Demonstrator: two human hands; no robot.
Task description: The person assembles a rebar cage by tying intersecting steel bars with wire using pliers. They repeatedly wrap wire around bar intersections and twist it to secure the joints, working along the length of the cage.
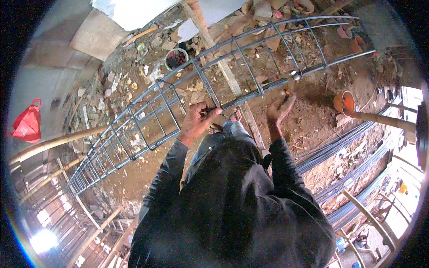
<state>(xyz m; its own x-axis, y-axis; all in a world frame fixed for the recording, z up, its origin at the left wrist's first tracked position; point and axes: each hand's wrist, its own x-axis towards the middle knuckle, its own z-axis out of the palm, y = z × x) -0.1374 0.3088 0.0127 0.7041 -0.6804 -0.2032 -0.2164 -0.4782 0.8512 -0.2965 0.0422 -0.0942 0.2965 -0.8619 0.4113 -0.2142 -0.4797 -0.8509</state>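
A long cage of ribbed steel bars and square stirrups runs from the lower left to the upper right, its near bar [277,84] passing just beyond my hands. My left hand [196,121] is closed, with thumb and fingers pinched at that bar beside a stirrup [207,85]. My right hand [280,109] is raised a little short of the bar, its fingers curled. A small orange spot shows at its fingertips; what it belongs to is too small to make out. Near the bar beyond this hand is a bright, shiny spot.
A wooden plank [230,82] crosses under the cage. Rubble and a bucket [176,59] lie beyond it. At right are an orange bucket [344,103], a bamboo pole [384,120] and bundles of steel bars [339,140]. A red bag [27,123] is at far left.
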